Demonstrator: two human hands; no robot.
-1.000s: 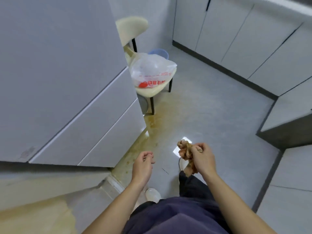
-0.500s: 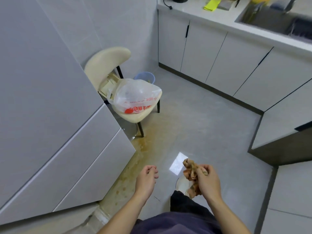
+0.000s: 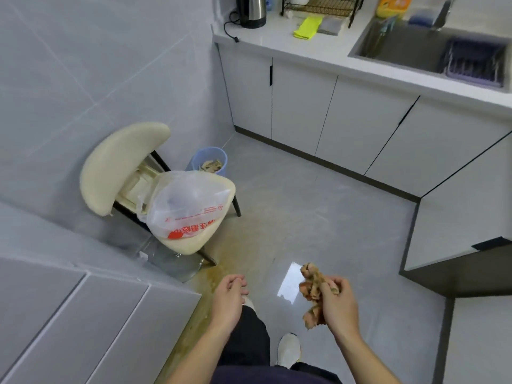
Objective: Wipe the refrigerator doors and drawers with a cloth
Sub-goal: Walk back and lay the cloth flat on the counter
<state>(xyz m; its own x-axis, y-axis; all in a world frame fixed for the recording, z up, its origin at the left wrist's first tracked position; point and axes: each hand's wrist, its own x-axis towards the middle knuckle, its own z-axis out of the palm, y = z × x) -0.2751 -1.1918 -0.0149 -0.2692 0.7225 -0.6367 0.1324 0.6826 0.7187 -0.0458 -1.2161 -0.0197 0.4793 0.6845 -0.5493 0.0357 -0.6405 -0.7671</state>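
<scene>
My right hand (image 3: 339, 307) is closed round a scrunched brown cloth (image 3: 313, 293); left hand (image 3: 228, 300) loosely curled, holding nothing, near fridge drawers (image 3: 83, 328)

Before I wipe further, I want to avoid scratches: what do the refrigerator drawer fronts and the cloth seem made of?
The refrigerator drawer fronts look like smooth matte grey coated metal or glass; flat, seamless panels with thin gaps, so I can't tell which. The cloth, bunched in the right hand, looks like soft, nubby brownish fabric, crumpled into folds.
</scene>
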